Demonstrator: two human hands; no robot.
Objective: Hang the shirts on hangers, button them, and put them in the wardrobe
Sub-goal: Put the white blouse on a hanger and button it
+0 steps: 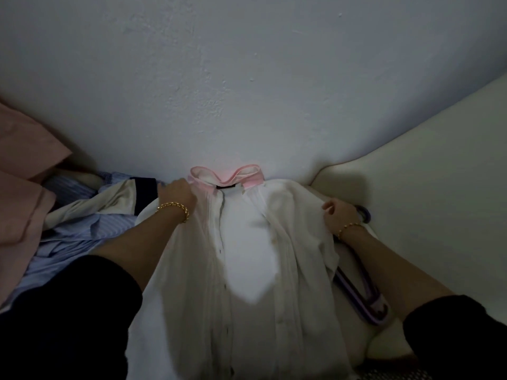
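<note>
white shirt point(247, 270) lies flat between the hands, front open, no button seen closed. purple hanger point(359, 294) lies outside it, under the right forearm; judged: hanging not yet done. left hand point(178, 193) grips the shoulder by the pink collar point(227, 176), right hand point(340, 212) grips the other shoulder. left of the left hand, a blue striped shirt point(76, 229) waits.

No readable text; dark collar label point(225, 185) on white shirt point(247, 242) illegible.
</note>
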